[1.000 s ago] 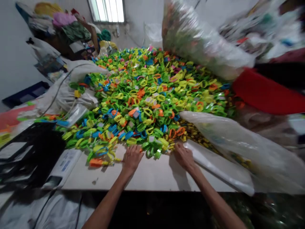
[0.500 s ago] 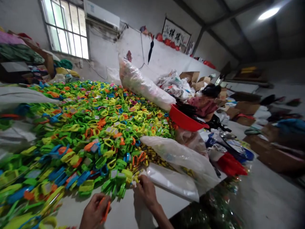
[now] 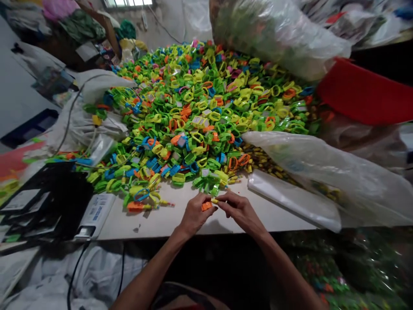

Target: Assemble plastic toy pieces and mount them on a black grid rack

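My left hand [image 3: 195,212] is closed around an orange plastic toy watch [image 3: 207,206] above the white table [image 3: 155,224]. Between the pinched fingertips of my right hand [image 3: 239,210] is a small yellow stick [image 3: 214,200], its end against or very close to the orange piece. Just beyond both hands rises a large pile of toy watches [image 3: 193,116] in green, yellow, orange and blue. To the left, a few more watches lie beside thin yellow sticks [image 3: 166,203].
Right of my hands lie a folded clear plastic bag [image 3: 290,200] and a larger bag [image 3: 335,163] over small yellow-and-dark pieces. A red basin [image 3: 368,92] stands behind them. Black packages [image 3: 41,202] and a white box [image 3: 96,215] occupy the left side.
The view has swung left and down. My hands have come together, and my right hand has drawn back from the pile's edge with a yellow stick. The orange toy watch stays in my left hand.
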Demonstrator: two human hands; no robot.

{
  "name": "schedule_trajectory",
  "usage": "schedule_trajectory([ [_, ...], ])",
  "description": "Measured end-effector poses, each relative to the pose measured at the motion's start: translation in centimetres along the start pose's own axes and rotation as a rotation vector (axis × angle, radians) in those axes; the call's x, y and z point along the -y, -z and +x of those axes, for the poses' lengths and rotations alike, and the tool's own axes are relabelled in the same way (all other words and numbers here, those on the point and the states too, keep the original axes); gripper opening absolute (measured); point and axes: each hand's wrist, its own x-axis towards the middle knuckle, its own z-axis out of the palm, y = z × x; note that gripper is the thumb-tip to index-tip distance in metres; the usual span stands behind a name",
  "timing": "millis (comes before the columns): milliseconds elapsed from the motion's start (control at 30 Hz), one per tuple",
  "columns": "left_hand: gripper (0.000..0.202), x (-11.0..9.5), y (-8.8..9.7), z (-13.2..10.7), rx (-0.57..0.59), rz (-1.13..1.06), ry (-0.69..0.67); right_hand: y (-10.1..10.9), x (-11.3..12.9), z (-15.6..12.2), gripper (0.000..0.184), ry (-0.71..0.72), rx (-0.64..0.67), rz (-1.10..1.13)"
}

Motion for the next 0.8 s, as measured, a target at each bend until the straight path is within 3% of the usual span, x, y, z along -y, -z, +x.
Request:
schedule_trajectory([
  [233, 0.012, 0.6, 0.0, 0.1, 0.083, 0.171, -0.114, 0.3, 0.0, 0.0, 0.027, 0.048, 0.005, -0.074],
  [500, 0.009, 0.8, 0.4, 0.3, 0.166, 0.252, -0.074, 0.4, -0.8, 0.0, 0.029, 0.023, 0.082, -0.111],
  [667, 0.011, 1.8, 1.2, -0.1, 0.317, 0.392, -0.105, 0.2, -1.1, 1.0, 0.030, -0.031, 0.300, -0.122],
  [800, 0.016, 2.6, 3.2, -0.7, 0.409, 0.500, -0.098, -1.7, -1.2, 2.0, 0.038, -0.163, 0.489, -0.029],
])
